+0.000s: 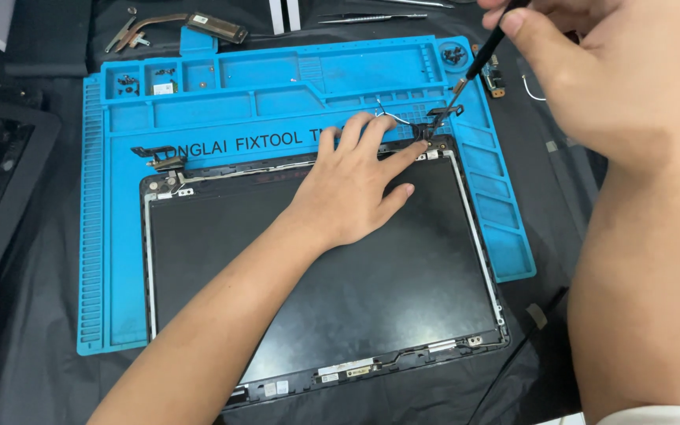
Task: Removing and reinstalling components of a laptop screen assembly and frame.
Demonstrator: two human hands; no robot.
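Left hand (356,185) lies open, steadying the laptop screen panel (324,267); right hand (615,71) grips the screwdriver (478,67), best kept upright on the upper-right hinge (438,122).

Two bare forearms and hands enter from the near edge. The left hand (352,189) and its forearm are uncovered as far as the frame shows, with short, unpainted nails and no ring or watch. The right hand (615,71) is likewise bare; a white strip, possibly a sleeve hem (655,415), shows at the near right corner.
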